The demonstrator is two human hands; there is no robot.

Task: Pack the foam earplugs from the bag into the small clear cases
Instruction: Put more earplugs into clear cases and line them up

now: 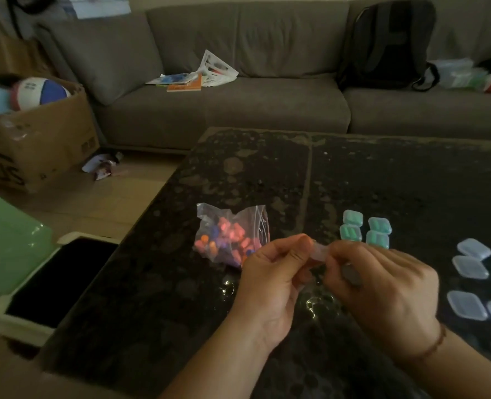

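Note:
A clear zip bag (230,235) of pink, orange and blue foam earplugs lies on the dark stone table (397,180). Just above the table, my left hand (273,280) and my right hand (382,286) pinch one small clear case (320,251) between their fingertips; whether it holds earplugs is hidden. Several cases with green earplugs (365,229) sit behind my hands. Several empty clear cases (473,266) lie at the right.
A grey sofa (238,110) with papers and a black backpack (388,44) stands behind the table. A cardboard box (36,133) with a ball sits at the left, and a green lid (5,243) and a white-framed dark bin (57,280) stand beside the table's left edge.

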